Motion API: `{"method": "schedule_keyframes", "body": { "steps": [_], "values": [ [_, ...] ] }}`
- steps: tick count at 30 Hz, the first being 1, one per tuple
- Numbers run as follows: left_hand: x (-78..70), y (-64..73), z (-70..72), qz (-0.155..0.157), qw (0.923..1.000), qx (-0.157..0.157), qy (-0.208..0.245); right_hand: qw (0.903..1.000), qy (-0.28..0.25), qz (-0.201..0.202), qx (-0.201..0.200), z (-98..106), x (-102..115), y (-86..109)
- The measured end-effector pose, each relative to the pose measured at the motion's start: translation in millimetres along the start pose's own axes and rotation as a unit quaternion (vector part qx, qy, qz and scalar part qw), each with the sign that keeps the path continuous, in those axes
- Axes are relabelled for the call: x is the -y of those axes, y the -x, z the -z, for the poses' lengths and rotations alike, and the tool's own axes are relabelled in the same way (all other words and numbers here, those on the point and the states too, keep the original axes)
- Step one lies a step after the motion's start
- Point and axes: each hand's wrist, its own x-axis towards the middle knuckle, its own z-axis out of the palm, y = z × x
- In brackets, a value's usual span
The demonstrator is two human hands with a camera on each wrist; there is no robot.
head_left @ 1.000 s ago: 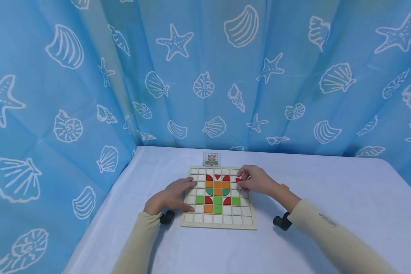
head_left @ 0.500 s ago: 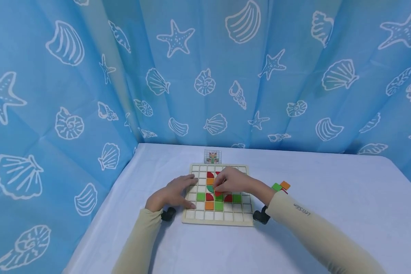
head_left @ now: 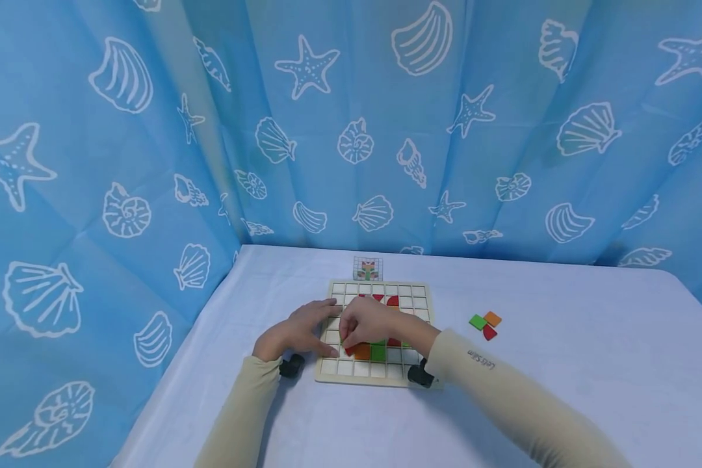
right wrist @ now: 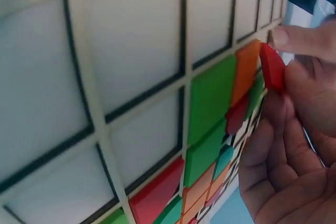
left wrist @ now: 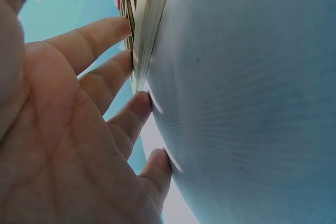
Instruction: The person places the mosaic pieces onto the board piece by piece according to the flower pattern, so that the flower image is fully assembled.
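A pale wooden grid board (head_left: 377, 370) lies on the table, with red, orange and green tiles set in some of its cells. My right hand (head_left: 367, 320) is over the board's left part, pinching a red tile (right wrist: 272, 67) with a curved edge between thumb and fingers. In the right wrist view this tile is tilted at a cell beside an orange tile (right wrist: 245, 72). My left hand (head_left: 301, 329) rests along the board's left edge, fingers spread. Two of its fingertips lie on the frame and two on the cloth in the left wrist view. The right hand hides much of the pattern.
Right of the board lie a loose green tile (head_left: 478, 322), an orange tile (head_left: 493, 318) and a red tile (head_left: 489, 332). Behind the board is a small printed pattern card (head_left: 368, 268). A blue shell-print curtain (head_left: 351, 162) hangs behind the white-covered table (head_left: 561, 338).
My right hand has carried the red tile from the board's right side across to its lower left. The left hand stays at the left edge. The loose tiles at right have come into sight.
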Motion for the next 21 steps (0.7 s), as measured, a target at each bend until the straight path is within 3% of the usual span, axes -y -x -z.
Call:
{"method": "schedule_keyframes", "body": {
  "steps": [11,17,21],
  "values": [
    [-0.1,2.0,-0.2,-0.019,0.9998,0.001,-0.002,0.9977,0.067,0.005,0.002,-10,3,-0.9],
    [0.3,2.1,0.5,-0.009,1.0000,0.000,-0.003,0.9978,0.066,0.008,0.005,-12,3,-0.5],
    [1.9,1.6,-0.4,-0.026,0.9997,-0.002,-0.001,0.9963,0.086,0.007,0.006,-16,4,-2.3]
  ]
}}
